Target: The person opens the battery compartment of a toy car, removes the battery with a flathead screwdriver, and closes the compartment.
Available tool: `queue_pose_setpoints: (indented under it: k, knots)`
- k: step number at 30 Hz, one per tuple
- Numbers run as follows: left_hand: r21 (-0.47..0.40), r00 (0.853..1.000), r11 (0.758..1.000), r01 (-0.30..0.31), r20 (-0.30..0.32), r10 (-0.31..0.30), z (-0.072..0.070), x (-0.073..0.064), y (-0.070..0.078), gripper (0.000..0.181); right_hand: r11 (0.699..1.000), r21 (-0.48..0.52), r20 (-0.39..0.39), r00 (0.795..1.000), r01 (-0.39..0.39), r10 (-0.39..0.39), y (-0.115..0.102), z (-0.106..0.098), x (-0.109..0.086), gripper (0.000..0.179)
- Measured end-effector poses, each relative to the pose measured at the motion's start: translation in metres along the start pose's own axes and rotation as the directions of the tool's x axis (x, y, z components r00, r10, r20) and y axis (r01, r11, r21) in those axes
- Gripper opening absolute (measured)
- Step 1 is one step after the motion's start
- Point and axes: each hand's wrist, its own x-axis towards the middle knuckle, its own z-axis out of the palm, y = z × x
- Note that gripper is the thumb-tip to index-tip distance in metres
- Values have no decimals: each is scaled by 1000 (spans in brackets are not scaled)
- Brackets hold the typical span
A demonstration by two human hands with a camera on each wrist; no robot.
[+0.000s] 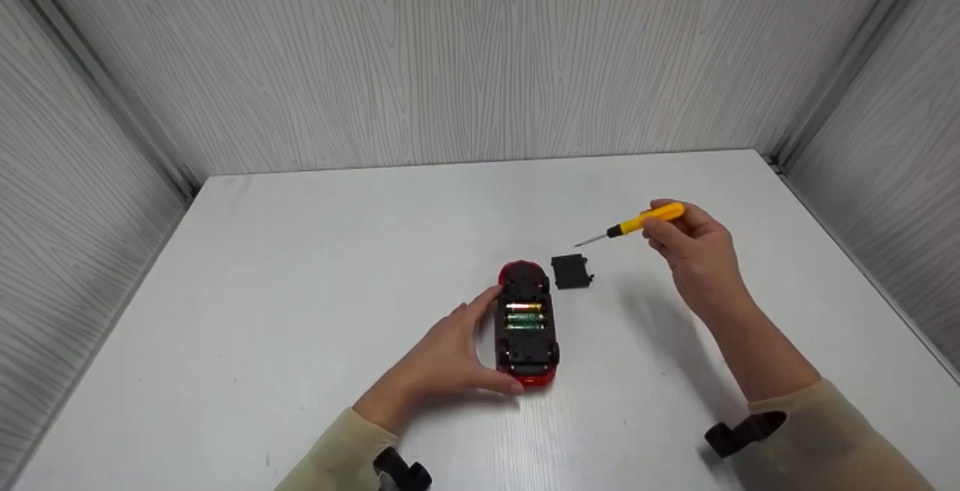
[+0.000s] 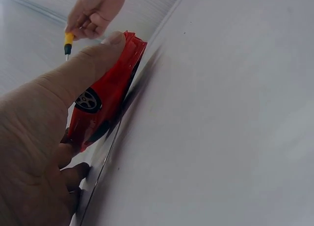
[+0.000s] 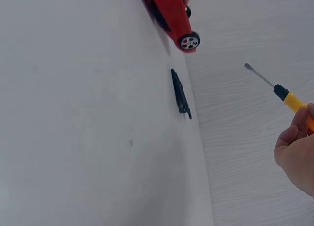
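Observation:
A red toy car (image 1: 527, 356) lies upside down on the white table, its black underside facing up. Batteries (image 1: 525, 317) with gold and green wrappers sit in its open compartment. My left hand (image 1: 454, 352) holds the car from the left, thumb at the near end and index finger along the far side; in the left wrist view the thumb lies across the red body (image 2: 115, 83). Up off the table to the right, my right hand (image 1: 696, 254) grips a yellow-handled screwdriver (image 1: 643, 219). Its flat tip points left, above a black battery cover (image 1: 571, 272) lying beside the car.
The white table (image 1: 315, 251) is enclosed by a grey wood-grain panel (image 1: 465, 55) at the back and similar panels at both sides. Black wrist straps (image 1: 746, 433) sit on both light sleeves.

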Motion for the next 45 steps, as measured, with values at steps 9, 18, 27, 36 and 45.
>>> queue_pose_setpoints:
  k: [9, 18, 27, 36, 45]
  knots:
    - [5, 1000, 1000, -11, -16, 11, -1, -2, -2, 132, 987, -117, 52, 994, 106, -101, -2, 24, -9, 39]
    - [4, 1000, 1000, 5, -10, -5, 0, -4, 3, 132, 927, -277, 184, 961, 251, -205, 1, 34, -21, 28]
    - [29, 1000, 999, 24, -13, -24, -3, -7, 7, 131, 842, -385, 315, 912, 377, -264, 4, 48, -33, 25]
    - [31, 1000, 999, 28, -13, -28, -2, -8, 9, 131, 722, -496, 395, 866, 482, -307, 11, 55, -39, 29]
    - [29, 1000, 999, 24, -12, -23, -1, -7, 9, 131, 679, -505, 445, 835, 533, -324, 15, 56, -40, 33]
